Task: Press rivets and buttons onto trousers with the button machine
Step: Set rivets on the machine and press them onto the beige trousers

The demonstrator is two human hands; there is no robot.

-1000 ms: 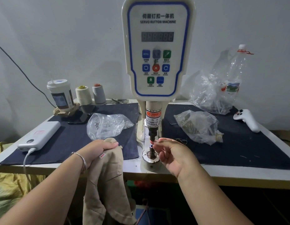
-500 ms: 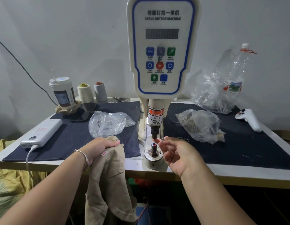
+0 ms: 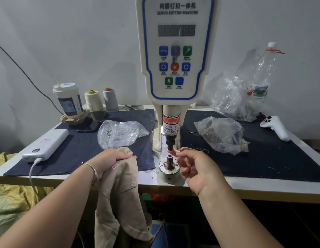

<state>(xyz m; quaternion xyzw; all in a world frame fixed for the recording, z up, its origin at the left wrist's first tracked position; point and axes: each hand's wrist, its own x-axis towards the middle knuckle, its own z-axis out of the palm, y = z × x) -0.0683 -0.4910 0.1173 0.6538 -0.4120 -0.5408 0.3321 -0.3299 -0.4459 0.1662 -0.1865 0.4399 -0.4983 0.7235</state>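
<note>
The servo button machine [image 3: 175,51] stands at the table's middle, its black upper punch [image 3: 169,143] above the round lower die [image 3: 169,167], whose post tip glows red. My left hand [image 3: 109,161] grips a bunched fold of the beige trousers [image 3: 119,194], which hang over the front edge left of the die. My right hand [image 3: 193,167] is raised just right of the die, palm turned left. Its thumb and forefinger tips come together right under the punch tip. Whether they pinch a small part is hidden.
Dark cloth mats [image 3: 263,158] cover the table. A clear bag of metal parts [image 3: 118,133] lies left of the machine, two more bags [image 3: 220,135] to its right. A power bank [image 3: 46,144], cup [image 3: 68,101], thread cones [image 3: 93,100], bottle [image 3: 263,72] and white controller [image 3: 275,127] sit around.
My right hand's fingertips lifted from beside the lower die's post to the underside of the upper punch. My left hand keeps its grip on the trousers.
</note>
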